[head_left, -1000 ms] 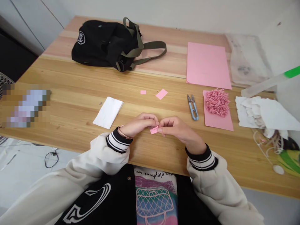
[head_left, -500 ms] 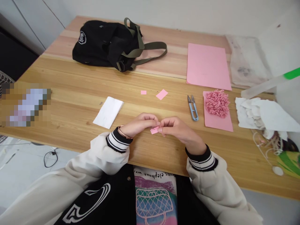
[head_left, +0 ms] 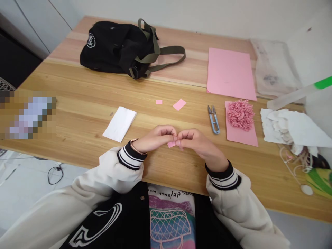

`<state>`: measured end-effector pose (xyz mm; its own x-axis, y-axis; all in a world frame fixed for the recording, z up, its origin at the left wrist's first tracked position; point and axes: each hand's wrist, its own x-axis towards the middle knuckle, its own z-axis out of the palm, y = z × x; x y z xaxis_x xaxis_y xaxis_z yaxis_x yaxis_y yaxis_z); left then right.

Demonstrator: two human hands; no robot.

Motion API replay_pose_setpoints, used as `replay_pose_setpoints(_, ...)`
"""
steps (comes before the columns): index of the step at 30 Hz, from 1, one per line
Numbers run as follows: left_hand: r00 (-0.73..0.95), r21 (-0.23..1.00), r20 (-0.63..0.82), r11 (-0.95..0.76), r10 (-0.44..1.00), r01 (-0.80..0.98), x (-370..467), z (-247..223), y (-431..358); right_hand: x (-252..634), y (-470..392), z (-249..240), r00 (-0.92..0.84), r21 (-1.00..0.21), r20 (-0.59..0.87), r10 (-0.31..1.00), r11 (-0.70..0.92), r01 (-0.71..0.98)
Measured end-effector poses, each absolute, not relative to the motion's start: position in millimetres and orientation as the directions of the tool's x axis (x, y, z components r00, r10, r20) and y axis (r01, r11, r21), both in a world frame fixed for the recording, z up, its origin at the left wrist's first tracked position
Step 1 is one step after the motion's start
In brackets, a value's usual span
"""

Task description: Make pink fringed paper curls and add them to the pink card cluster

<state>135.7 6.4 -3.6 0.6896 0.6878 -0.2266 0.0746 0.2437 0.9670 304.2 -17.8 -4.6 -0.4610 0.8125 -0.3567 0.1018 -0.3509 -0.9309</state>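
Observation:
Near the front of the table, my left hand (head_left: 161, 137) and my right hand (head_left: 192, 141) meet fingertip to fingertip. Both are closed in a pinch on a small piece of pink paper (head_left: 171, 144), whose lower part shows below the fingers. The rest of it is covered by my thumbs and fingertips. Beyond my hands lie two more pink paper pieces, a small rectangle (head_left: 159, 102) and a larger slanted one (head_left: 179, 104). Blue-handled thread snips (head_left: 214, 121) rest to the right of my right hand. A folded white cloth or paper (head_left: 120, 123) lies left of my left hand.
Pink bead-like strands (head_left: 240, 115) sit on a pink sheet (head_left: 242, 139) at the right. Behind are a larger pink sheet (head_left: 230, 74) and a black bag (head_left: 116, 48) with green straps. White scraps (head_left: 280, 126) and a clear tube (head_left: 290, 97) lie far right.
My left fingers have shifted slightly over the pink paper, so less of it shows now. Everything on the table stays in place.

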Motion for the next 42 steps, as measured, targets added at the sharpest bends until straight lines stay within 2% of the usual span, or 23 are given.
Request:
replay_pose_setpoints(7, 0.702, 0.964, -0.233, 0.256, 0.673, 0.075, 135.1, -2.8, 5.6, 305.3, -18.0, -6.4, -0.49, -0.938, -0.332, 0.806, -0.336, 0.083)
replay_pose_setpoints(13, 0.683, 0.98, -0.183, 0.183, 0.707, 0.073, 134.7, -4.9, 7.1, 306.5, -18.7, -7.6, -0.484, -0.932, -0.339, 0.807, -0.356, 0.06)
replay_pose_setpoints(19, 0.7, 0.97, -0.219, 0.231, 0.68, 0.079, 135.1, -4.6, 6.8, 305.3, -18.8, -4.3, -0.483, -0.939, -0.34, 0.807, -0.319, 0.129)
replay_pose_setpoints(42, 0.7, 0.966, -0.238, 0.241, 0.673, 0.097, 134.9, -3.2, 6.2, 306.1, -19.1, -8.4, -0.497, -0.932, -0.356, 0.792, -0.338, 0.129)
